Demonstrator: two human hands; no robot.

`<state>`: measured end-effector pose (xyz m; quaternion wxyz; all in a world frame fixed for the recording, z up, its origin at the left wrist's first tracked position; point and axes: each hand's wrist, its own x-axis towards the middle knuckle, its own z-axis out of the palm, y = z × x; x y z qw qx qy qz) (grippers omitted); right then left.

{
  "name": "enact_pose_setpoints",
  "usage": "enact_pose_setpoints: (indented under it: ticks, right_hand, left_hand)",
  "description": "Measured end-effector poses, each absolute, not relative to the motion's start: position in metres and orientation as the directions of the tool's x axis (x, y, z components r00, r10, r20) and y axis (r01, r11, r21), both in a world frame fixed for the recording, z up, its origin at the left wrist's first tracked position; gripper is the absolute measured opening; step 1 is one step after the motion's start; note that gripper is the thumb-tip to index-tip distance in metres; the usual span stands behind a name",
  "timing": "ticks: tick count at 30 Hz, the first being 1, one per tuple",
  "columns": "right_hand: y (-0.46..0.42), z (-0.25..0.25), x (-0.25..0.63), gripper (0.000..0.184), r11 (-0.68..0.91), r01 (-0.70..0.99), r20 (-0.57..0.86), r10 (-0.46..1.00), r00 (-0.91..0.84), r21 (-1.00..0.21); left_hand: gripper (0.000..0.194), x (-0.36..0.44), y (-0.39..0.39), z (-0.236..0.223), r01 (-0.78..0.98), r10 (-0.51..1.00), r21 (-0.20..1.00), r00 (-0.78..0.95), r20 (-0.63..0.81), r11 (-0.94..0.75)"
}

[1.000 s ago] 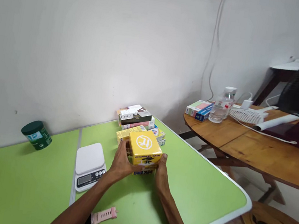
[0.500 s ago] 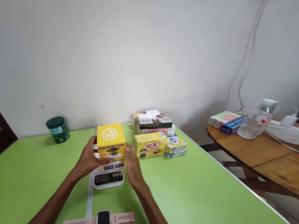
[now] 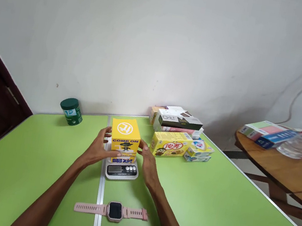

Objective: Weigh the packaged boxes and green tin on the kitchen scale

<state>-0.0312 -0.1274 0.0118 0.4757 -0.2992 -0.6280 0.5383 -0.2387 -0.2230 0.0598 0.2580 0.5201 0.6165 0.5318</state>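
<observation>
A yellow box [image 3: 126, 129] printed COME ON sits squarely on another yellow piece [image 3: 128, 159] with blue lettering, seemingly a second box. Beneath them is a white kitchen scale [image 3: 121, 177] with a dark display and round buttons. My left hand [image 3: 98, 148] is round the upper box's left side, its thumb across the lower front. Against the right side rest the fingers of my right hand [image 3: 148, 163], partly hidden by the box. In front of the scale a pink smartwatch [image 3: 115, 212] lies flat, strap stretched out.
A dark green canister [image 3: 71, 112] stands near the wall at left. Right of the scale are a yellow snack box [image 3: 170, 145], small stacked boxes [image 3: 199, 152] and a black-and-white box [image 3: 180, 121] on others. A wooden table [image 3: 282, 173] at right holds boxes and a clear bottle.
The upper yellow box has come down and now lines up with the yellow piece below; before, it was tilted and offset. Both hands stay at its sides. The camera view has shifted.
</observation>
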Motion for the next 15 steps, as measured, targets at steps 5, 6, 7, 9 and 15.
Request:
enact_pose_setpoints:
  ticks: [5, 6, 7, 9, 15]
  right_hand:
    - [-0.127, -0.015, -0.022, 0.083, 0.16, -0.038, 0.164, 0.953, -0.255, -0.986]
    - [-0.127, -0.019, -0.022, 0.082, 0.156, -0.033, 0.159, 0.957, -0.242, -0.987]
    - [-0.127, -0.021, -0.022, 0.081, 0.153, -0.033, 0.156, 0.96, -0.231, -0.988]
    - [-0.128, -0.023, -0.023, 0.079, 0.148, -0.038, 0.152, 0.964, -0.217, -0.988]
    - [-0.126, 0.0, -0.021, 0.076, 0.178, -0.127, 0.211, 0.921, -0.327, -0.976]
  left_hand:
    - [0.074, -0.279, -0.243, 0.029, 0.111, 0.845, 0.994, -0.53, 0.071, -0.013]
    - [0.073, -0.287, -0.247, 0.02, 0.085, 0.809, 0.996, -0.586, 0.043, 0.009]
    - [0.074, -0.294, -0.251, 0.012, 0.074, 0.769, 0.997, -0.639, 0.029, 0.023]
    - [0.074, -0.305, -0.256, -0.003, 0.07, 0.696, 0.997, -0.718, 0.035, 0.022]
    - [0.067, -0.306, -0.259, -0.015, 0.118, 0.686, 0.993, -0.723, 0.079, 0.01]
